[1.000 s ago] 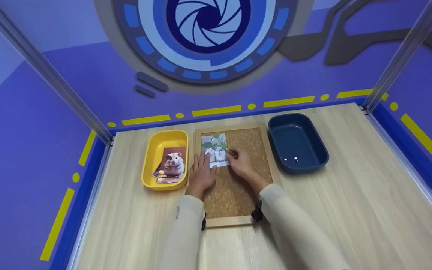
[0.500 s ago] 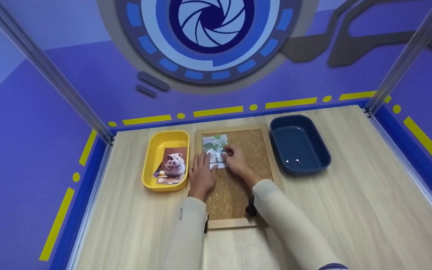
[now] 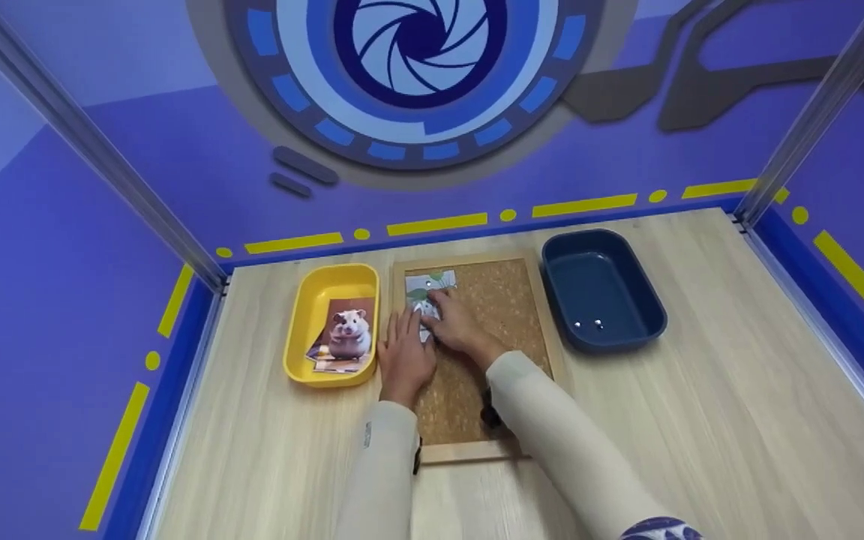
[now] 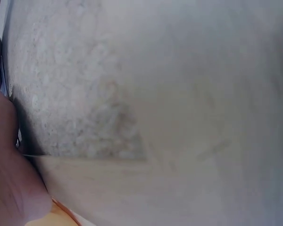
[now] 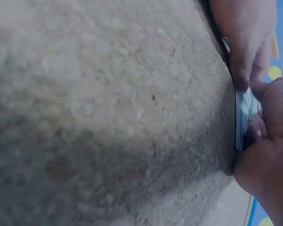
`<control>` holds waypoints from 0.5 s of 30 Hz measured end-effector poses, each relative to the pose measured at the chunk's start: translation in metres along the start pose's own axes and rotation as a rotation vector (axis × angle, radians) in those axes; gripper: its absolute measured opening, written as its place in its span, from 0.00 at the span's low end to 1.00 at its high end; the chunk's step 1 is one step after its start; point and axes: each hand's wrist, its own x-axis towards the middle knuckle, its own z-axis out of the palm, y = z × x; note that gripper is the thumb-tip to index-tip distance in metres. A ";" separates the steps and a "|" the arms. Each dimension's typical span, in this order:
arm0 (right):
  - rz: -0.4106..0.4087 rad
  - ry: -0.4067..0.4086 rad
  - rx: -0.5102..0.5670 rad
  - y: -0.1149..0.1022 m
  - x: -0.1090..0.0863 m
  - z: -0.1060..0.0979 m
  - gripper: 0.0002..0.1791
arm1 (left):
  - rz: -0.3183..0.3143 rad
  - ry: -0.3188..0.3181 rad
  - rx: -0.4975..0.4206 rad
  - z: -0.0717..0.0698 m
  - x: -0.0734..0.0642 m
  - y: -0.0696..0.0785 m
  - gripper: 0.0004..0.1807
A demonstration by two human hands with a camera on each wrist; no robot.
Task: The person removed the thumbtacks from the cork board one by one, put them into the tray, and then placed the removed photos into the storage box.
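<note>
A photo (image 3: 415, 282) of small white animals among green leaves lies on the upper left of a framed cork board (image 3: 503, 300). A small silver pin (image 3: 428, 284) shows near its top. My left hand (image 3: 406, 361) rests along the photo's lower left side with its fingers stretched out. From the right, my right hand (image 3: 456, 324) reaches over the photo's middle, fingers bent and thumb close to the left fingers. Its fingertips cover part of the picture, and whether they pinch anything is hidden. In the right wrist view, both hands meet at the photo's edge (image 5: 241, 120).
Left of the board stands a yellow tray (image 3: 293, 330) holding several photos, with a hamster photo (image 3: 349, 334) on top. A dark blue tray (image 3: 601, 281) on the right holds small silver pins (image 3: 599, 324). Purple panels (image 3: 139, 165) wall in the wooden table (image 3: 702, 360).
My right hand has moved left from the photo's right edge onto its middle, covering more of the picture. The left hand stays at the photo's lower left. The view has shifted slightly.
</note>
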 end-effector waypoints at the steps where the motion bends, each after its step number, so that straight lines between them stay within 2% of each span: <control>1: -0.010 0.007 -0.027 -0.001 0.001 0.001 0.32 | 0.003 0.003 0.003 0.000 0.000 0.000 0.35; 4: -0.008 0.030 -0.074 -0.002 0.004 0.002 0.34 | 0.011 0.016 0.004 0.001 -0.002 0.001 0.35; 7: 0.042 0.033 -0.092 -0.003 0.006 0.002 0.36 | 0.005 -0.002 0.014 0.002 -0.003 0.002 0.36; 10: 0.078 0.019 -0.077 -0.004 0.008 0.001 0.36 | -0.009 -0.005 0.018 0.002 -0.004 0.003 0.36; 15: 0.082 0.008 -0.005 -0.008 0.011 -0.001 0.36 | -0.024 0.007 0.039 -0.002 -0.005 0.004 0.35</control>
